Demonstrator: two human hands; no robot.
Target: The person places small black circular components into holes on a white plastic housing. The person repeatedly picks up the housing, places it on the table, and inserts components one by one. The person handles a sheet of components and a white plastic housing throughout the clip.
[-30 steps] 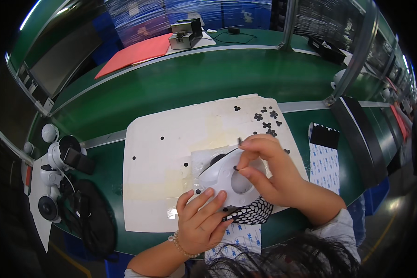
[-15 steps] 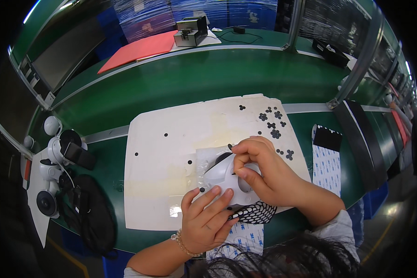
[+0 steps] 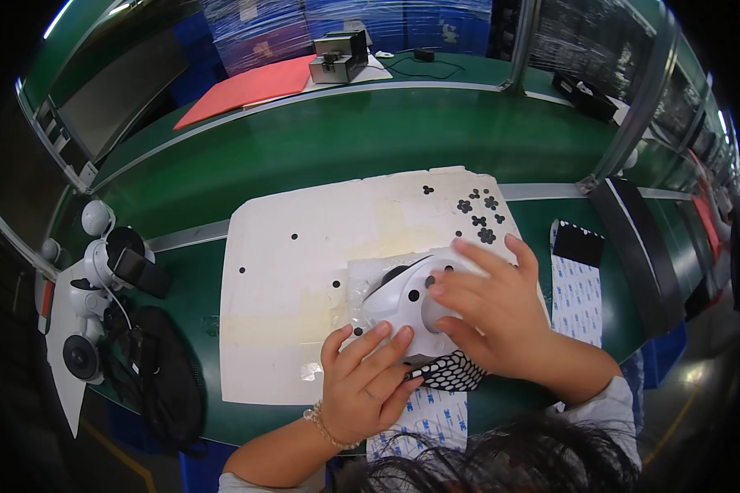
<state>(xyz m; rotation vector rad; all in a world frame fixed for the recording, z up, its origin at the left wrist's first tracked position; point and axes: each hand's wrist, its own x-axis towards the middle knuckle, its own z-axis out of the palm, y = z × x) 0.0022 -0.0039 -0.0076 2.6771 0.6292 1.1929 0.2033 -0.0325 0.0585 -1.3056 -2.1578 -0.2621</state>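
A smooth white plastic shell (image 3: 399,305) with a dark opening lies on a clear wrapped pad (image 3: 358,279) before me. Round black dots (image 3: 413,296) show on its surface. The outer fingertips of my left hand (image 3: 360,390) rest on the shell's near left edge. Its thumb and forefinger pinch the edge of a black sticker sheet (image 3: 450,371) patterned with white cells. My right hand (image 3: 497,308) is spread over the shell's right side, fingers apart and holding nothing, partly hiding the shell.
Black dots and clusters (image 3: 487,236) lie on the white board (image 3: 263,329). Printed backing strips (image 3: 577,300) sit at right and below my left hand. White camera-like devices (image 3: 99,263) and a black bag (image 3: 168,370) stand left. A metal box (image 3: 333,70) is on the far shelf.
My right hand has let go of its pinch over the shell, spread its fingers and shifted right. A black dot on the shell's middle now shows. My left hand has stayed put.
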